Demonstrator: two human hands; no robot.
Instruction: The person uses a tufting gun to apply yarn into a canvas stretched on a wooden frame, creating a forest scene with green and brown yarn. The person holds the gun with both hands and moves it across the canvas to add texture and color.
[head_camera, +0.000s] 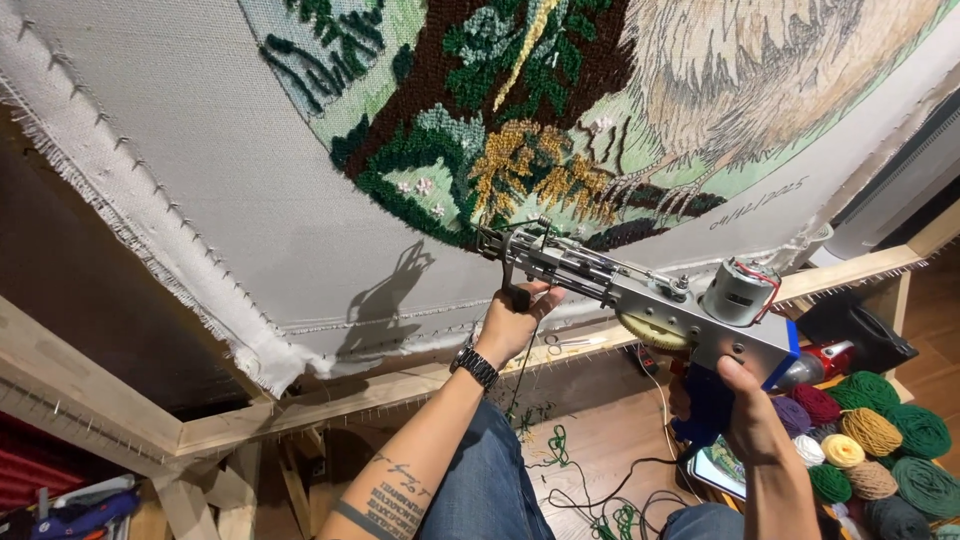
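Note:
I hold a grey metal tufting gun (640, 295) with a blue grip, its needle tip against white backing cloth (250, 170) stretched on a wooden frame (300, 405). My left hand (515, 318), a watch on its wrist, grips the gun's black front handle. My right hand (745, 410) is closed around the blue rear grip. The needle touches the lower edge of a tufted picture (500, 130) in green, brown, yellow and cream yarn.
Balls of yarn (880, 440) in green, tan, red, purple and white lie at the lower right. A cord and loose green yarn scraps (590, 500) trail over the wooden floor. Scissors (570, 342) rest on the frame's rail. Tools (70, 510) sit at the lower left.

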